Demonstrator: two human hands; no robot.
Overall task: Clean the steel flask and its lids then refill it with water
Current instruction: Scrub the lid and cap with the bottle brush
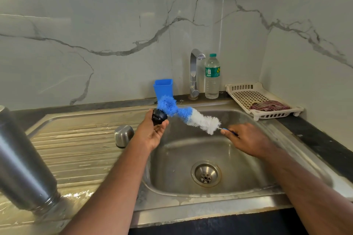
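— What's the sink (248, 158) made of?

— Brushed steel, dull and water-stained, with a ribbed draining board (76, 150). The flask (21, 158) upside down on it is smoother steel with a soft sheen, and so is the small cup lid (123, 136).

— And the plug-shaped lid (158, 116)?

— Black matt plastic. The brush (189, 118) has fluffy blue and white bristles.

— Anything else?

— A polished chrome tap (194, 74), a clear plastic bottle (212, 78), a blue plastic cup (163, 87), a white perforated plastic tray (238, 89) holding a woven cloth (269, 106), a glossy marble wall (95, 25), and a dark stone worktop (321, 139).

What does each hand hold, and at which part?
Left hand pinches the black inner lid by its lower sides. Right hand grips the bottle brush by its thin handle end.
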